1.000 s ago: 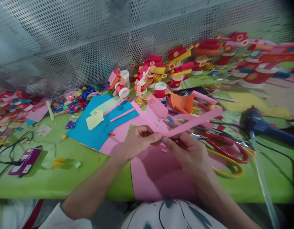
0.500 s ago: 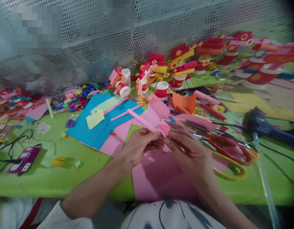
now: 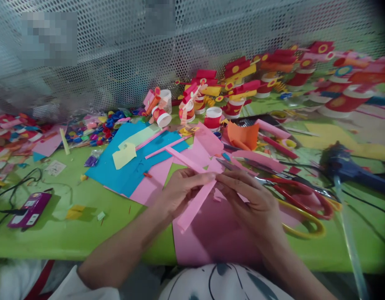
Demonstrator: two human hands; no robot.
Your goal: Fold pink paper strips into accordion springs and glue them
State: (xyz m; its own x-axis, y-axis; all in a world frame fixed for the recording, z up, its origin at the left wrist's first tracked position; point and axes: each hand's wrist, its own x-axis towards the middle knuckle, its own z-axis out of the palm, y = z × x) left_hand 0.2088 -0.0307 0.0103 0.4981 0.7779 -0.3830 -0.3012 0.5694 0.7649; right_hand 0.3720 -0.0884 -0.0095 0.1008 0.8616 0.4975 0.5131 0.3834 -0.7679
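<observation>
Between my two hands is a folded pink paper strip [image 3: 197, 205], one end hanging down toward me. My left hand [image 3: 184, 189] pinches it with thumb and fingers, and my right hand [image 3: 248, 193] grips the upper end close by, fingertips nearly touching. Another stretch of pink strip [image 3: 184, 157] reaches up and left from behind the fingers; whether it is the same piece I cannot tell. Beneath lies a pink paper sheet [image 3: 207, 237]. Beside my right hand rest scissors with red handles [image 3: 304, 198] and a pair with yellow handles [image 3: 307, 227].
A glue gun [image 3: 345, 166] with a clear glue stick is at the right. Blue paper [image 3: 117, 179] lies left of my hands. Paper-cup models [image 3: 234, 106] line the back against a perforated metal panel [image 3: 117, 50]. A purple box with a cable [image 3: 31, 210] sits far left.
The strip's free end has swung down toward me and now shows below my fingers. My hands stay close together in nearly the same spot.
</observation>
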